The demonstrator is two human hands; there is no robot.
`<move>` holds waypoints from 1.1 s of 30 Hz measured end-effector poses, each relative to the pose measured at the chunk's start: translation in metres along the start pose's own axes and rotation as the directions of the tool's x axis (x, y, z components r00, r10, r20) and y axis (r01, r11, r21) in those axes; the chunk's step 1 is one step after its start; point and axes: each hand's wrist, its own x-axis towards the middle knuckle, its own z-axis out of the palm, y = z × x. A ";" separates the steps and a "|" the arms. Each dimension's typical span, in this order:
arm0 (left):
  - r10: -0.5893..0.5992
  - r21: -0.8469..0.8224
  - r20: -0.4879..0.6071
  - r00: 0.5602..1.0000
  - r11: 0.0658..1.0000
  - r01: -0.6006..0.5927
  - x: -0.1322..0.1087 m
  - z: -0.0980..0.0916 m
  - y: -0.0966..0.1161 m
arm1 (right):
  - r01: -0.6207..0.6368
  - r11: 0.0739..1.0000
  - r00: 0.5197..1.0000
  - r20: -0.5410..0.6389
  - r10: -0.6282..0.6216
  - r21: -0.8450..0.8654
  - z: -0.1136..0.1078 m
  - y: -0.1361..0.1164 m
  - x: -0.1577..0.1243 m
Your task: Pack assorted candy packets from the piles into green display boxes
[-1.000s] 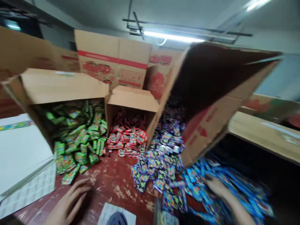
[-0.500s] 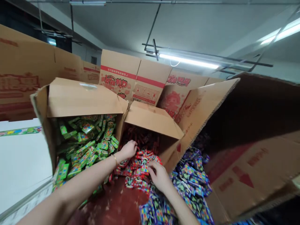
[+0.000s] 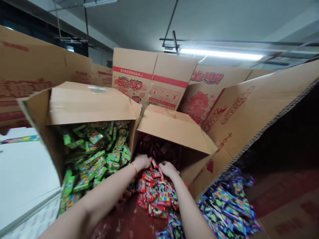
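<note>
1. Since half a second earlier, the right hand (image 3: 168, 168) has been brought forward from the near edge of the red packets (image 3: 156, 194) to the mouth of the middle box (image 3: 174, 127). It now lies close beside the left hand (image 3: 142, 162).
2. Head view, progress: a heap of red packets is seen spilled from the tipped box onto the dark red table (image 3: 129, 222). More are dimly seen inside the box, so the emptying is judged to be only partly done.
3. Head view, pose: both forearms are stretched forward and drawn together. Both hands are laid palm down on the top of the heap, with the fingers buried among the packets. A bracelet (image 3: 135, 167) is worn on the left wrist.
4. Grip: whether packets are clasped in either hand cannot be told, since the fingertips are hidden.
5. Surroundings: green packets (image 3: 97, 156) are spilled from the left box (image 3: 87, 104), and purple packets (image 3: 224, 205) from the large right box (image 3: 249, 109).
</note>
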 end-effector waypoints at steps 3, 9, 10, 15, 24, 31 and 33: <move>-0.023 0.027 -0.091 0.996 0.999 0.025 -0.045 -0.001 0.002 | 0.030 1.000 0.998 -0.048 -0.029 0.008 0.002 -0.010 -0.019; 0.101 0.080 -0.353 0.930 0.994 -0.078 -0.141 -0.054 -0.051 | 0.214 0.976 0.930 -0.314 -0.189 0.045 -0.004 -0.017 -0.097; 0.086 0.087 -0.390 0.917 0.995 -0.056 -0.153 -0.067 -0.070 | 0.295 0.953 0.896 -0.366 -0.252 0.066 -0.001 -0.011 -0.120; -0.070 0.102 -0.485 0.872 0.986 0.135 -0.169 -0.103 -0.147 | 0.505 0.830 0.823 -0.422 -0.381 0.237 0.038 0.015 -0.255; -0.010 0.183 -0.426 0.905 0.978 0.097 -0.181 -0.040 -0.130 | 0.260 0.872 0.919 -0.383 -0.092 0.416 0.111 0.021 -0.383; 0.129 0.223 -0.427 0.895 0.974 -0.034 -0.229 -0.059 -0.132 | 0.209 0.866 0.944 -0.323 -0.058 0.455 0.125 0.030 -0.397; 0.172 0.218 -0.459 0.871 0.973 -0.077 -0.258 -0.059 -0.158 | 0.206 0.869 0.944 -0.325 -0.055 0.450 0.127 0.036 -0.400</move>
